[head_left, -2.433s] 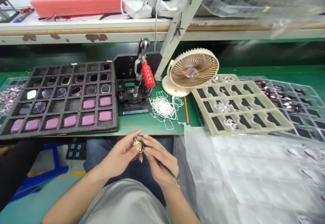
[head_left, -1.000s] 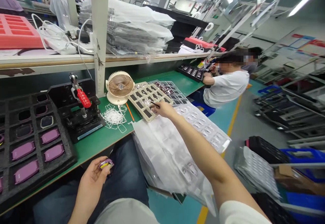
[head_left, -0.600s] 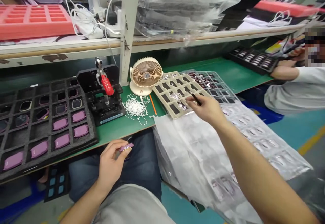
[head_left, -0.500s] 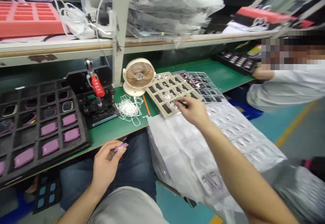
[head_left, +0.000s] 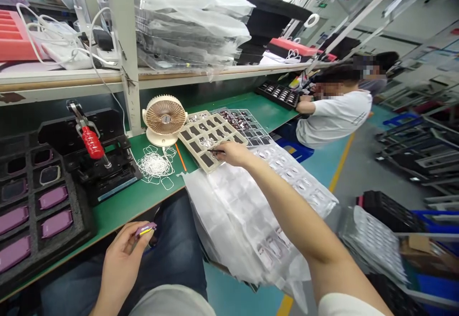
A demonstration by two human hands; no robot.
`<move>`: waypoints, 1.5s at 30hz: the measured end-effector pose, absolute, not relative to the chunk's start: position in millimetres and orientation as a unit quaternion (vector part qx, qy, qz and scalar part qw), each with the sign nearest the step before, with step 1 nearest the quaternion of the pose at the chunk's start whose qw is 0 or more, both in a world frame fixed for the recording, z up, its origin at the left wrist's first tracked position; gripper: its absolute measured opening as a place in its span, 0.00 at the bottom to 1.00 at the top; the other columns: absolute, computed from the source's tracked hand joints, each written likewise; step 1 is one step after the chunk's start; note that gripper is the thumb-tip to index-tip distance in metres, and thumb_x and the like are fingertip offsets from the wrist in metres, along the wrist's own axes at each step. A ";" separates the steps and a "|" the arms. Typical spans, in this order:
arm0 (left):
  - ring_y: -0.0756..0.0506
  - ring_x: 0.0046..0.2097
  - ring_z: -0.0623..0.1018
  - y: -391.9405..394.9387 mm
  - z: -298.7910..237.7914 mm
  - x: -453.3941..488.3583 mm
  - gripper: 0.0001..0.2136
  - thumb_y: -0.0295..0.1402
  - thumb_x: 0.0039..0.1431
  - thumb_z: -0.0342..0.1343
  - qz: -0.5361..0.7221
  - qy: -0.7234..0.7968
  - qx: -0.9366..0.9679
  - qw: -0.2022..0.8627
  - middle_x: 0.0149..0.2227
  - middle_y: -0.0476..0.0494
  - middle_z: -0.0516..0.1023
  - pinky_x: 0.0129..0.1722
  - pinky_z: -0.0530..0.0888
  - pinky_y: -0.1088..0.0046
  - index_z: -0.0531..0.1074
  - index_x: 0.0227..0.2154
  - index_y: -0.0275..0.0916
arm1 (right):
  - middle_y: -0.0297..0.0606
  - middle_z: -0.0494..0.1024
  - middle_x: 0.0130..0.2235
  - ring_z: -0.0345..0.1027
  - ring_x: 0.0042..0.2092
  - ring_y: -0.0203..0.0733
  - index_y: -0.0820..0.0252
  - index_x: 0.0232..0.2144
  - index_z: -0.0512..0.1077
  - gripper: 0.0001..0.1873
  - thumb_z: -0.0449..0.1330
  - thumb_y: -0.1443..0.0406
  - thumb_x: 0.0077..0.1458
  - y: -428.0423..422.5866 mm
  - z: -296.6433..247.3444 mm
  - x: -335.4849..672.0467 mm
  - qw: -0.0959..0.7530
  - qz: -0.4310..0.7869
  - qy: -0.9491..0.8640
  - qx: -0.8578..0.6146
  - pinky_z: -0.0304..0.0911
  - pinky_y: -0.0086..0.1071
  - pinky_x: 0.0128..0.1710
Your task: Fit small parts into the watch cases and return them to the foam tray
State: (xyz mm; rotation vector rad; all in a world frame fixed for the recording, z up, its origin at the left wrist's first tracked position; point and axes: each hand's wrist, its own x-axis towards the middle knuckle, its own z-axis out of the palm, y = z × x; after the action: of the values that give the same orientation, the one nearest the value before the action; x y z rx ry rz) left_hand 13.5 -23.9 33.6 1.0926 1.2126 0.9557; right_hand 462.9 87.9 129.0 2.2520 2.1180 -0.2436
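Low over my lap, my left hand (head_left: 124,251) pinches a small purple watch case (head_left: 146,230) with a yellow strip on its edge. My right hand (head_left: 233,153) reaches out over a beige compartment tray (head_left: 195,157), its fingers closed on dark tweezers (head_left: 215,151). The tweezers' tip is by small shiny parts (head_left: 207,141) in the tray; whether it grips one is too small to tell. On the left, a black foam tray (head_left: 81,225) holds more purple watch cases (head_left: 56,223). A black clamp fixture (head_left: 107,163) with a red handle (head_left: 92,142) stands beside it.
White thin ring frames (head_left: 156,164) lie heaped before a beige fan (head_left: 165,117), near an orange stick (head_left: 181,157). Clear trays under plastic sheeting (head_left: 229,206) extend right of my lap. A shelf post (head_left: 124,58) rises behind. A co-worker (head_left: 333,110) sits farther along the bench.
The view has swung to the right, so the bench things sit farther left in the picture. The left hand still holds the watch case; the right hand stays over the beige tray with the tweezers.
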 end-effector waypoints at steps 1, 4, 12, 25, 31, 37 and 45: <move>0.40 0.48 0.84 -24.6 33.3 14.0 0.14 0.45 0.55 0.72 0.406 0.519 0.465 0.591 0.47 0.41 0.85 0.50 0.82 0.67 0.85 0.41 0.45 | 0.38 0.85 0.48 0.77 0.49 0.49 0.49 0.48 0.84 0.14 0.68 0.62 0.60 89.7 130.7 464.6 0.026 -0.079 0.686 0.723 0.67 0.31 0.44; 0.39 0.48 0.85 -27.0 31.8 15.1 0.15 0.45 0.54 0.73 0.397 0.523 0.454 0.603 0.47 0.41 0.85 0.49 0.83 0.67 0.85 0.41 0.45 | 0.40 0.85 0.47 0.77 0.49 0.48 0.51 0.49 0.83 0.13 0.64 0.60 0.64 92.5 134.2 470.3 0.031 -0.068 0.687 0.723 0.66 0.32 0.45; 0.39 0.48 0.85 -33.3 28.0 22.3 0.17 0.47 0.54 0.72 0.382 0.516 0.467 0.607 0.46 0.40 0.86 0.51 0.83 0.66 0.85 0.43 0.43 | 0.43 0.83 0.47 0.76 0.50 0.50 0.54 0.46 0.83 0.12 0.63 0.58 0.66 97.0 117.6 471.6 0.039 -0.039 0.671 0.739 0.64 0.30 0.41; 0.39 0.46 0.86 -30.0 27.3 24.7 0.18 0.46 0.54 0.72 0.381 0.517 0.475 0.602 0.46 0.39 0.87 0.46 0.84 0.69 0.85 0.43 0.42 | 0.43 0.81 0.51 0.75 0.52 0.51 0.53 0.51 0.82 0.14 0.62 0.61 0.67 96.5 124.5 465.4 0.065 -0.034 0.676 0.734 0.65 0.32 0.44; 0.38 0.47 0.86 -33.9 28.0 28.1 0.18 0.47 0.53 0.72 0.384 0.515 0.472 0.603 0.46 0.39 0.87 0.48 0.84 0.68 0.85 0.43 0.42 | 0.45 0.81 0.50 0.75 0.53 0.52 0.54 0.48 0.83 0.12 0.64 0.60 0.66 98.1 129.1 466.2 0.084 -0.047 0.661 0.744 0.66 0.32 0.43; 0.40 0.47 0.86 -34.9 26.6 34.9 0.20 0.49 0.53 0.72 0.416 0.523 0.454 0.589 0.45 0.40 0.87 0.52 0.82 0.69 0.85 0.42 0.41 | 0.42 0.83 0.46 0.77 0.50 0.49 0.55 0.40 0.83 0.06 0.67 0.62 0.62 100.4 135.6 470.9 0.055 -0.061 0.667 0.741 0.66 0.30 0.43; 0.42 0.47 0.84 -18.4 51.2 35.0 0.09 0.40 0.62 0.68 0.418 0.468 0.571 0.529 0.44 0.42 0.85 0.48 0.82 0.68 0.85 0.43 0.45 | 0.43 0.85 0.47 0.80 0.47 0.47 0.57 0.49 0.80 0.12 0.64 0.59 0.68 61.2 153.8 404.4 -0.143 -0.060 0.684 0.713 0.72 0.37 0.48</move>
State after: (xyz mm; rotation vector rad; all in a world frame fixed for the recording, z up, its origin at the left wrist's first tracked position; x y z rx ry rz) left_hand 35.0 -18.4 51.2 1.3645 1.1186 0.9993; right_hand 404.4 61.2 153.8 2.4700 2.3682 -0.2078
